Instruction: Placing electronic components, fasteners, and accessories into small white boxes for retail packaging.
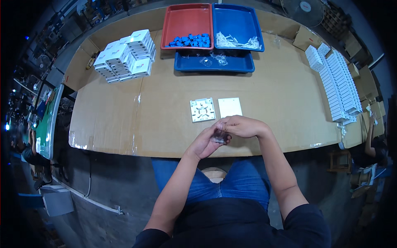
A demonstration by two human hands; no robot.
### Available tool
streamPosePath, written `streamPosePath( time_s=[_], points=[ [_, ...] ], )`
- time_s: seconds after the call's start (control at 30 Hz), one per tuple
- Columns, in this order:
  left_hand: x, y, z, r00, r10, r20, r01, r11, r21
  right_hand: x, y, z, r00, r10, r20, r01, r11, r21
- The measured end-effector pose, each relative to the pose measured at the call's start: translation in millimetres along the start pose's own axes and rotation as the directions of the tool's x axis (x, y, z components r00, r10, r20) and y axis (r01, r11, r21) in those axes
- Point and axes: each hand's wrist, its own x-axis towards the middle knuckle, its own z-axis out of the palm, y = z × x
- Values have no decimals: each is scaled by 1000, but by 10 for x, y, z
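Note:
Near the table's front edge my hands meet over a small clear plastic bag (219, 137) with something dark showing through it. My left hand (203, 144) is curled under the bag, palm up. Fingers of my right hand (245, 126) pinch together at its upper end, partly hiding it. Just beyond my hands lies a square white plastic box base (202, 110), open side up, with moulded fittings inside. A plain flat white cover (230, 106) rests to its right, its near edge close to my right fingers.
At the back stand a red tray (188, 20) of blue parts and a blue tray (237, 22) of white pieces. A lower blue tray (192, 63) holds clear bags. White boxes are stacked at left (120, 58) and right (337, 84). Other people work at both sides.

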Motion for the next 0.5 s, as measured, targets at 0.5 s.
streamPosePath(
  time_s=[0.5],
  points=[
    [-1, 30, 85, 998, -58, 1, 58, 995, -87, 233, 442, -1618, 576, -194, -794, -25, 967, -254]
  ],
)
